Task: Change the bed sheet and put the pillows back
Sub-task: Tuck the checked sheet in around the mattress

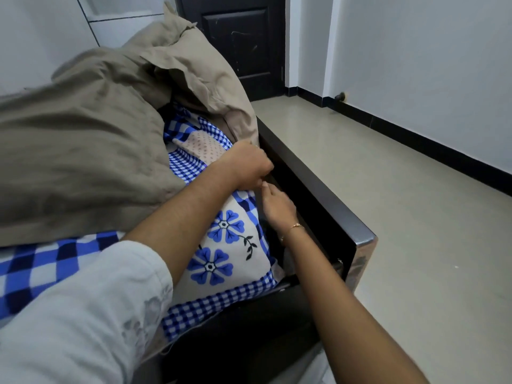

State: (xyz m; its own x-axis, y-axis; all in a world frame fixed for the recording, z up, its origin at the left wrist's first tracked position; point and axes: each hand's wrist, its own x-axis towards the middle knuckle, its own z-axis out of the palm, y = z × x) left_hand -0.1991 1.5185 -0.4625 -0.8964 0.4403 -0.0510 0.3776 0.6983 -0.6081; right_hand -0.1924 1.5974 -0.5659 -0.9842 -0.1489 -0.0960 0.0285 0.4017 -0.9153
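Two sets of fingers pinching the blue-and-white sheet (221, 242) at the mattress edge: left hand (246, 166) clenched on a fold, right hand (277, 206) nipping cloth beside the dark bed frame (318, 189). Fingertips partly hidden in the gap. Beige pillows (83, 139) heaped just beyond; no readable writing.

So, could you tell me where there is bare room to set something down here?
The floor between the bed frame and the wall is bare. The bed is crowded by beige bedding and both hands tucking the sheet.
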